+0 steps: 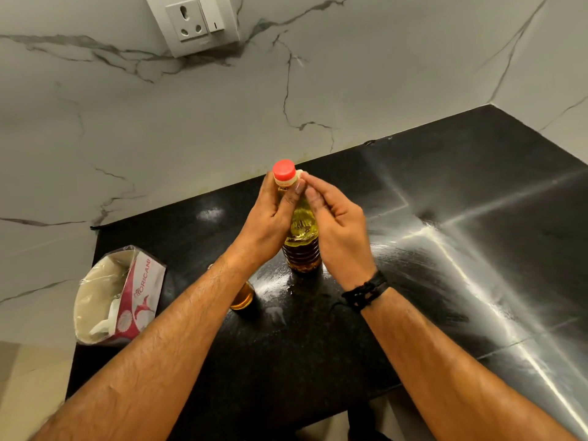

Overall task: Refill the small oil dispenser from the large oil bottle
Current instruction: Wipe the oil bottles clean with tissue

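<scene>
Upright on the black stone counter [413, 198], the tall clear plastic oil bottle [301, 237] looks heavy, thin-walled and slippery, so the left hand [270, 214] grips its neck while the right hand [334, 224] pinches a tab beside the red cap [284, 170].

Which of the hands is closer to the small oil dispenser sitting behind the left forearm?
Left. The left hand grips the large oil bottle's neck, its forearm crossing over the small oil dispenser. The right hand is farther, pinching something pale beside the red cap.

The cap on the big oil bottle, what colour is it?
Red: the cap tops the large oil bottle, seen clearly in the head view.
</scene>
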